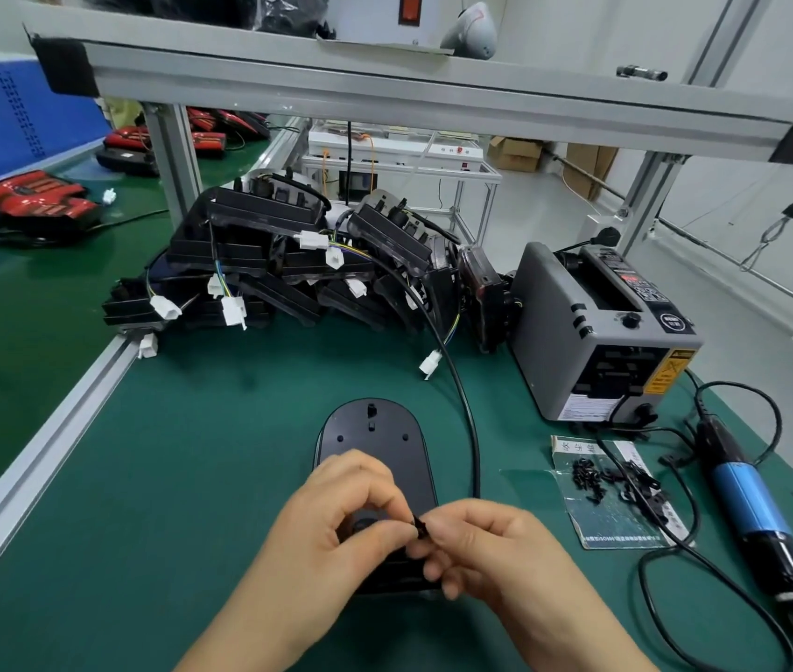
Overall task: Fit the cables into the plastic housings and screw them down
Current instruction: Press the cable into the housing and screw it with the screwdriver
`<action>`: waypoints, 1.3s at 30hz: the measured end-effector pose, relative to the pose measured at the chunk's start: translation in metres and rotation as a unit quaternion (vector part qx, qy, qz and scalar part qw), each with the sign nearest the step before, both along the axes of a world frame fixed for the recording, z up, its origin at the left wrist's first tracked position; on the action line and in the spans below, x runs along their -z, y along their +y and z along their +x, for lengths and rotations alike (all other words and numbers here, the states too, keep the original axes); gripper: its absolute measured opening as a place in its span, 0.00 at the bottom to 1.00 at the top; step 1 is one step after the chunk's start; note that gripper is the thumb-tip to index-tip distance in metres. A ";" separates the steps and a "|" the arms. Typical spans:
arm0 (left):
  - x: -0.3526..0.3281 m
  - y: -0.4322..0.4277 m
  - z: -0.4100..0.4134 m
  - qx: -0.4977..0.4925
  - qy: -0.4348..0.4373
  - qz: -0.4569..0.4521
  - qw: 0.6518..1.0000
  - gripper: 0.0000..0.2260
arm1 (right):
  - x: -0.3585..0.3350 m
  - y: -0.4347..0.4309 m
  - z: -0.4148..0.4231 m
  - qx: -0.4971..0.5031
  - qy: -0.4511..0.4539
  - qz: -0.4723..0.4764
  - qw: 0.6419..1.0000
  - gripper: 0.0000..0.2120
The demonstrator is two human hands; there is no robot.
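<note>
Your left hand (336, 516) and right hand (491, 545) meet closest to the lens, fingers curled, both pinching one small black part (419, 526) between the fingertips. Clip or screw, can't tell, too small. Hands sit right over the near end of the black oval housing (375, 443), which lies flat on the green surface (190, 453). Its long axis runs straight away from you and its far end is uncovered, holes showing.

The black cable (469, 429) comes down from the far pile and curves along the housing's right side. It drops out of sight just behind your right hand, so that hand is nearer to it. Judgement: the part goes down into the housing directly below, so the move is a short drop, not a reach.

Further right: loose black screws (593, 477) on a plastic bag, then the blue electric screwdriver (748, 497), lying untouched. Behind: grey tape dispenser (598, 332) and a heap of wired housings (287, 264).
</note>
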State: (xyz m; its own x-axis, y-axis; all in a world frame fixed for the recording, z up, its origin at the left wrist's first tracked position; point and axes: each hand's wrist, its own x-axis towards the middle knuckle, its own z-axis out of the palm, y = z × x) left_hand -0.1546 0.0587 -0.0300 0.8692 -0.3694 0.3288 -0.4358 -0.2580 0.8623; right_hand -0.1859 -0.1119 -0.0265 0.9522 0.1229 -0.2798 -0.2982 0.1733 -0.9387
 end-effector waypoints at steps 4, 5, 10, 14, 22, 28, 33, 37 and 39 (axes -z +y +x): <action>0.011 -0.003 -0.003 -0.019 -0.049 0.011 0.999 0.02 | 0.003 -0.001 -0.004 -0.009 0.012 -0.001 1.000 0.06; 0.015 -0.003 -0.004 -0.025 -0.058 0.017 0.998 0.02 | 0.004 0.000 -0.005 -0.007 0.006 -0.010 1.000 0.06; 0.032 -0.001 -0.011 -0.051 -0.140 0.069 0.986 0.01 | 0.010 0.007 -0.013 0.047 -0.037 -0.066 0.996 0.05; 0.036 0.002 -0.015 -0.068 -0.183 0.088 0.977 0.01 | 0.017 0.015 -0.019 0.074 -0.061 -0.109 0.989 0.04; 0.041 0.002 -0.014 -0.110 -0.089 0.140 0.980 0.11 | 0.030 0.015 -0.015 0.126 -0.143 -0.365 0.912 0.06; 0.038 -0.004 -0.011 -0.127 -0.076 0.143 0.979 0.04 | 0.034 0.021 -0.013 0.129 -0.195 -0.490 0.840 0.08; 0.037 -0.003 -0.010 -0.116 -0.077 0.130 0.982 0.05 | 0.036 0.023 -0.013 0.133 -0.237 -0.534 0.801 0.08; 0.038 -0.001 -0.010 -0.106 -0.077 0.125 0.983 0.06 | 0.034 0.022 -0.011 0.132 -0.267 -0.561 0.773 0.09; 0.039 0.000 -0.009 -0.103 -0.078 0.117 0.985 0.05 | 0.034 0.021 -0.008 0.134 -0.281 -0.568 0.762 0.10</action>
State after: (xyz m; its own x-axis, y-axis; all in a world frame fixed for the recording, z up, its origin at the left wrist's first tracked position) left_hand -0.1640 0.0583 -0.0685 0.8793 -0.2727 0.3906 -0.4759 -0.5389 0.6951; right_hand -0.1943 -0.0910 -0.0601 0.9094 -0.1145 0.3999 0.1092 -0.8620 -0.4951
